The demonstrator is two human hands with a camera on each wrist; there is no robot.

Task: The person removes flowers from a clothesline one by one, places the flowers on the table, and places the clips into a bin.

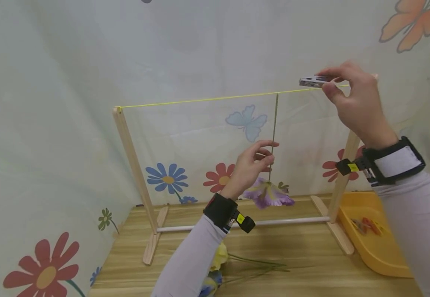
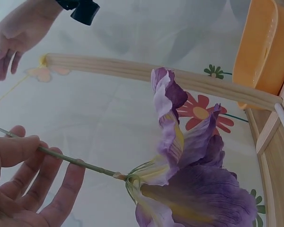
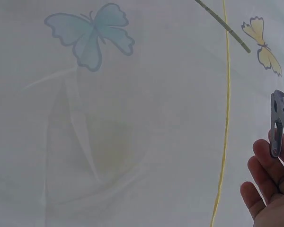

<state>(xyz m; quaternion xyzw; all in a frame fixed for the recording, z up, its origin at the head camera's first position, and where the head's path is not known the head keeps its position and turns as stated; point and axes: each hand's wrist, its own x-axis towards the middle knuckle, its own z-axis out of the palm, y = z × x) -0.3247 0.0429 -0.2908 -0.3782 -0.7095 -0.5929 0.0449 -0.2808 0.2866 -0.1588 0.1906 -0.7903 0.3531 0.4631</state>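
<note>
My left hand (image 1: 250, 167) pinches the green stem (image 1: 275, 119) of an artificial purple flower (image 1: 268, 194). The flower hangs head down, and its stem's top end reaches the yellow string (image 1: 200, 100). In the left wrist view, the stem runs between thumb and fingers, with the purple and pale petals (image 2: 194, 189) beyond. Up at the right, my right hand (image 1: 361, 101) pinches a grey clothespin (image 1: 308, 81) close to the string. The right wrist view shows the clothespin (image 3: 279, 106) to one side of the string, apart from the stem's end (image 3: 244, 46).
A wooden stand with a left post (image 1: 133, 156) and white crossbar (image 1: 292, 221) carries the string. At right, a yellow tray (image 1: 381, 260) holds small coloured clips (image 1: 367, 225). Beneath my left arm lie a yellow flower (image 1: 219, 256) and a blue one (image 1: 210, 284) on the table.
</note>
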